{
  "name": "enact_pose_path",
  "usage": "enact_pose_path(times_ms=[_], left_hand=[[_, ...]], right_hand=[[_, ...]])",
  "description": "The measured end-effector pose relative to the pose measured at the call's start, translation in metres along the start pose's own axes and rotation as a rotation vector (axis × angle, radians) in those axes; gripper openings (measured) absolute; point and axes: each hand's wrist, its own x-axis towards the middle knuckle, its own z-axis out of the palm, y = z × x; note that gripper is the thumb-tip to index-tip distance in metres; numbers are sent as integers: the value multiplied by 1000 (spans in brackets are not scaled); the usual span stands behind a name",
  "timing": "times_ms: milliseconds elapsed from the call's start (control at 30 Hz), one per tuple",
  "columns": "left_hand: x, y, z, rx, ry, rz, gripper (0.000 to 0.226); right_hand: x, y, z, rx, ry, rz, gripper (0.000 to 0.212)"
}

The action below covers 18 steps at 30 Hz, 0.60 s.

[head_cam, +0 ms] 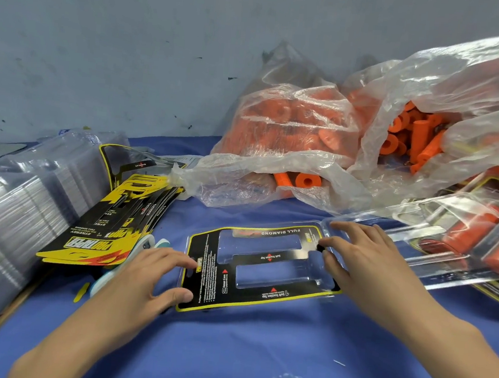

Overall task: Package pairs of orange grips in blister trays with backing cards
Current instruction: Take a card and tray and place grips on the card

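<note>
A clear blister tray [265, 269] lies flat on the blue cloth with a black and yellow backing card [202, 285] inside it; its two grip pockets hold nothing. My left hand [141, 282] pinches the tray's left end between thumb and fingers. My right hand [366, 258] grips the tray's right end, fingertips on its rim. Loose orange grips [307, 180] spill from clear plastic bags [293, 132] behind the tray.
A stack of empty clear trays [12, 205] stands at the left, with a fanned pile of backing cards [110, 224] beside it. Filled packs with orange grips [481, 241] lie at the right. A second bag of grips [423, 138] sits at the back right.
</note>
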Motion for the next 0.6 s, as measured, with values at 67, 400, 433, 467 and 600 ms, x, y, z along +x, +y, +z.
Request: enact_pose_path(times_ms=[67, 400, 433, 467, 600], left_hand=[[0, 1, 1, 16, -5, 11, 34], [-4, -2, -3, -2, 32, 27, 32], [-5, -2, -5, -16, 34, 26, 31], [-6, -2, -5, -29, 34, 24, 31], [-4, 0, -5, -23, 7, 37, 36]], right_hand=[[0, 0, 0, -3, -1, -1, 39], [-1, 1, 0, 21, 8, -3, 37], [-1, 1, 0, 26, 10, -3, 37], [-1, 1, 0, 27, 9, -4, 37], [0, 1, 0, 23, 12, -4, 37]])
